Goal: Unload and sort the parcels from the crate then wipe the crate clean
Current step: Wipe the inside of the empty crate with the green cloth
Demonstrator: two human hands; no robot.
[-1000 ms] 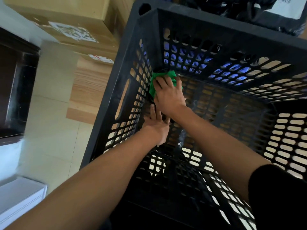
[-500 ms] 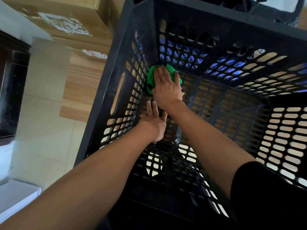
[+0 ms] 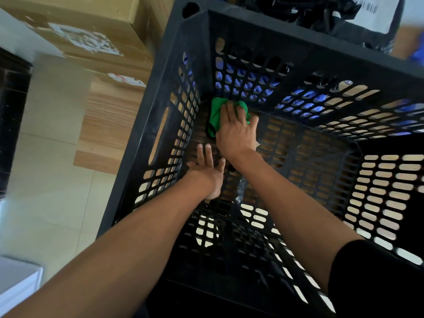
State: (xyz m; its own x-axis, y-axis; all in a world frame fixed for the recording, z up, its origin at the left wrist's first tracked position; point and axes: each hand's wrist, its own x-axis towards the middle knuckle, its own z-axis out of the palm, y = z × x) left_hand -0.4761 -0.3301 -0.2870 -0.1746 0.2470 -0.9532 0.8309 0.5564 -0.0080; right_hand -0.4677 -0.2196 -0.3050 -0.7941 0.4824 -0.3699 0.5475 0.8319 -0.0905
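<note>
Two hands: both reach down inside the black crate, forearms crossing over its near rim.
Surroundings: a cardboard box with torn white labels stands just beside the crate's left wall, on a wooden surface; pale floor tiles lie to the left, a dark cabinet edge at far left, and a white object sits at lower left. Black bagged parcels with a white label lie beyond the far rim.
Crate: slotted black plastic walls and a slotted floor, with wood showing through the holes and blue showing through the far wall.
Cloth: a green cloth sits in the far-left bottom corner, touching the floor where the walls meet.
Right hand: fingers straight and together, pressing flat on the cloth.
Left hand: fingers straight, palm resting flat on the crate floor, just beside the left wall and near the right wrist.
Room: the floor to the right of both hands is bare; walls stand on all four sides.
</note>
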